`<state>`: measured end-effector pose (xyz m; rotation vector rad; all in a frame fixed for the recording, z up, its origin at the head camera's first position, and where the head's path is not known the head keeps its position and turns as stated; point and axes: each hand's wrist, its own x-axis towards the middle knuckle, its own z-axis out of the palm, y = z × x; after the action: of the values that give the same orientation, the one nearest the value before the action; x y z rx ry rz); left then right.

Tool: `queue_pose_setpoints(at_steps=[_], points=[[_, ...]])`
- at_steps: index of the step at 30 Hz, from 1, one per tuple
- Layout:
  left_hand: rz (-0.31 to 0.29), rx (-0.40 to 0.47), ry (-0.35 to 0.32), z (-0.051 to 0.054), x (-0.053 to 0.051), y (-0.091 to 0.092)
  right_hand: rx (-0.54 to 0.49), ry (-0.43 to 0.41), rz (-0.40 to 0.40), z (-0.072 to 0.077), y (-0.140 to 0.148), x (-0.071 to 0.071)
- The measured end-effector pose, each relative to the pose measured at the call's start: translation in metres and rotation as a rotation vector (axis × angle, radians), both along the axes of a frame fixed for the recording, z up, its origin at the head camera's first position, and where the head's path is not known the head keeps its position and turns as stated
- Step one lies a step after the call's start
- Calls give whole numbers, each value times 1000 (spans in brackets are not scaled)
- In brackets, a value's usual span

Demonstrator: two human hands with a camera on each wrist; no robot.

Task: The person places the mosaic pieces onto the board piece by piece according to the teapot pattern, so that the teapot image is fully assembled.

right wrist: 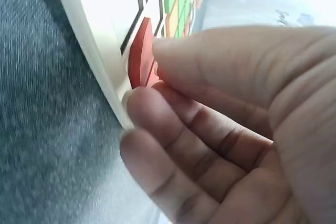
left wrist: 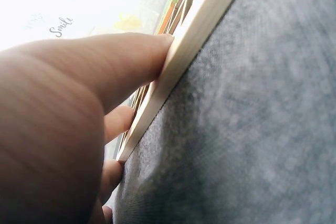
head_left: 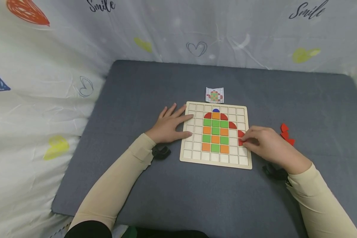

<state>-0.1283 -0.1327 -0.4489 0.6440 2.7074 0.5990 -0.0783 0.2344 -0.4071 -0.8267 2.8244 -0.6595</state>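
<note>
A wooden grid board (head_left: 215, 164) lies on the table, with green, orange and red tiles and one blue half-round tile (head_left: 216, 110) set in its squares. My left hand (head_left: 168, 129) rests at the board's left side with fingers spread; its thumb (left wrist: 142, 59) presses the rim in the left wrist view. At the right edge, my right hand (head_left: 269, 145) pinches a red tile (right wrist: 139, 51) with one curved side. That tile sits at a grid square, partly covered by the thumb and fingertips. Another red tile (head_left: 241, 133) lies just above it.
Several loose red tiles (head_left: 285, 135) lie right of the board, beyond my right hand. A small printed picture card (head_left: 215, 96) with a coloured grid pattern lies behind the board. The dark grey tabletop (head_left: 154, 89) meets a printed white curtain (head_left: 178, 29) at the back and left.
</note>
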Motion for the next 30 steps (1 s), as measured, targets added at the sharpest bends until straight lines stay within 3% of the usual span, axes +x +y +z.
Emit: queue_pose_setpoints(at_steps=[17,24,30], points=[[-7,25,-5,2,2,-1,43,26,-148,3,40,-15],[-9,31,1,2,0,-1,54,19,-249,-7,66,-26],[-6,26,2,2,0,0,52,91,-257,-14,84,-30]])
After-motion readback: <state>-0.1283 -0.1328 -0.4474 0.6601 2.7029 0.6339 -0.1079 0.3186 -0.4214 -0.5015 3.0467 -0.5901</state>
